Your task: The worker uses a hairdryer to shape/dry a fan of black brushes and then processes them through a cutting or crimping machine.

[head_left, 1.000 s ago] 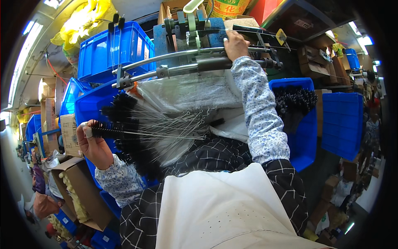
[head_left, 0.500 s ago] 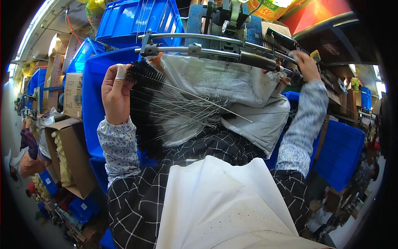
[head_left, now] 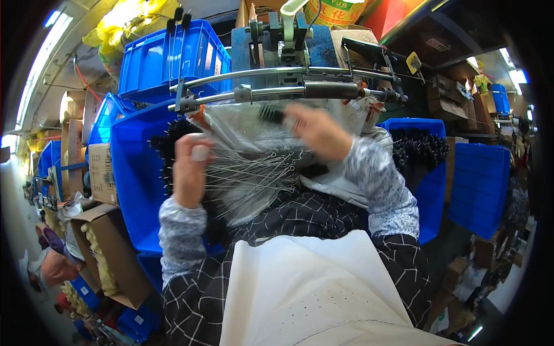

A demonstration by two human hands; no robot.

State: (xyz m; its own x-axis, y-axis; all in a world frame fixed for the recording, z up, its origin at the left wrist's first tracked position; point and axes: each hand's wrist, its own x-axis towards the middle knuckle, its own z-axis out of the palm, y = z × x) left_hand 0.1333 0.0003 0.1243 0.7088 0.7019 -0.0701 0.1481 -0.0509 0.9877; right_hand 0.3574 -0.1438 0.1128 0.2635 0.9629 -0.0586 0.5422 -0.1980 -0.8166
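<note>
A bundle of black bristle brushes with thin looped wire stems (head_left: 254, 172) lies across my lap on grey-white plastic sheeting, heads to the left. My left hand (head_left: 190, 173), thumb wrapped in white, is closed by the brush heads (head_left: 176, 141); blur hides what its fingers hold. Over the sheeting, my right hand (head_left: 323, 132) is smeared by motion, its fingers pinched at a short black brush (head_left: 270, 113). Beyond both hands stands a machine (head_left: 283, 46) with two horizontal steel rods (head_left: 265, 92) and a dark cylinder on the nearer rod.
A blue bin (head_left: 130, 173) stands at my left. Another blue bin (head_left: 430, 202), at my right, holds a pile of black brushes (head_left: 418, 151). A blue crate (head_left: 167, 69) sits at the back left. An open carton (head_left: 112, 254) stands farther left, near another person (head_left: 57, 268).
My right hand has left the right end of the machine's rods and come inward over the sheeting. My left hand has lowered and shifted right. The view has shifted.
</note>
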